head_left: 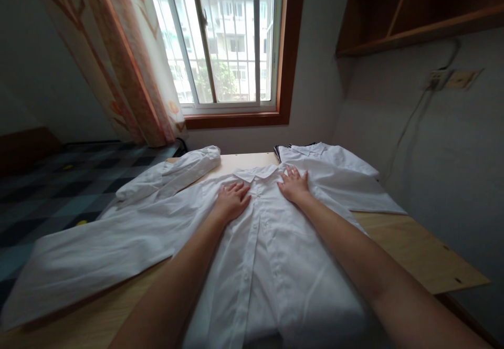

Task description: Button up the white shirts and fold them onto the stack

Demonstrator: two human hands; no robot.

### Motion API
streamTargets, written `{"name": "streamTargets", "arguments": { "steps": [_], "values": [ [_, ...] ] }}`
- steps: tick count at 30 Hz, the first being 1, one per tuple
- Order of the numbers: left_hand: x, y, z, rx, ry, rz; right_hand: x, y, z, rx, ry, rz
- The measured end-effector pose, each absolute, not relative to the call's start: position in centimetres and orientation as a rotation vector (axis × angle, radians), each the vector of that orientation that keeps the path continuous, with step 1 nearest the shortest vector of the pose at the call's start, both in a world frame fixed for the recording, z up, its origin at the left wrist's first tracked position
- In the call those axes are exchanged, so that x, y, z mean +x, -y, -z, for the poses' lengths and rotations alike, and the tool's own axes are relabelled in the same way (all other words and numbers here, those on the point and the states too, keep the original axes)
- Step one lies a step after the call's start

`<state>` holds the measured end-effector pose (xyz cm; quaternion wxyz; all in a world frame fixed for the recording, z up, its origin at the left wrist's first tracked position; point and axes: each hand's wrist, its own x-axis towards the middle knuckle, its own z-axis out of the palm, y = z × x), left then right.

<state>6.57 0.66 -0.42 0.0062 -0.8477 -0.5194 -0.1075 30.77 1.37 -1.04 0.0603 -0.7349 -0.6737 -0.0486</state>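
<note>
A white button-front shirt point(291, 254) lies face up on a light wooden board point(417, 244), its collar point(255, 172) toward the window and one sleeve point(102, 249) stretched out to the left. My left hand point(233, 200) rests flat on the shirt just below the collar's left side, fingers spread. On the other side of the collar, my right hand point(293, 183) lies on the shirt with its fingers apart. Neither hand grips the fabric.
Another white garment point(338, 173) lies at the back right, over something dark. White cloth point(173, 173) is bunched at the back left. A checked bed point(35, 202) adjoins the board's left side. Behind are a curtain point(126, 65) and window; a shelf point(425, 26) hangs right.
</note>
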Motion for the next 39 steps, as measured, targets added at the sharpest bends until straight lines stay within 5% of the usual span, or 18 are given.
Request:
{"name": "streamTargets", "arguments": {
  "steps": [15,30,39],
  "values": [
    [4.4,-2.7,-0.5,-2.279,2.259,0.104,35.6,-1.3,2.8,-2.194,1.774,0.053],
    [1.6,-5.4,-0.7,-2.375,2.010,-0.044,35.6,-1.5,3.6,-2.125,1.735,0.162],
    [5.7,0.8,-2.7,-2.568,1.549,0.331,34.6,-0.1,0.5,-2.012,1.707,0.200]
  ]
}}
